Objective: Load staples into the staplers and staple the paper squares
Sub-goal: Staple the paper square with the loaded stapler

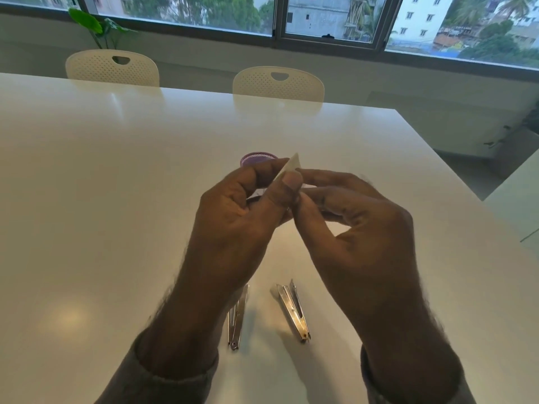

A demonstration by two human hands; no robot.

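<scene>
White paper square (291,167) is pinched above the middle of the table (116,170) between the left hand's (242,217) thumb and forefinger, with the right hand's (355,225) fingertips touching it. Two metal staplers (293,312) lie apart near the table's front edge. A purple mesh cup (256,158) stands behind the hands.

We see only the upper corner of the pale paper piece (293,164) — the rest is hidden between the left hand (242,217) and right hand (358,228). The purple mesh cup (256,158) shows just its rim above the fingers. The left stapler (237,316) is partly covered by the left wrist. Both forearms run off the bottom edge — whether either stapler holds staples, we cannot tell.
</scene>
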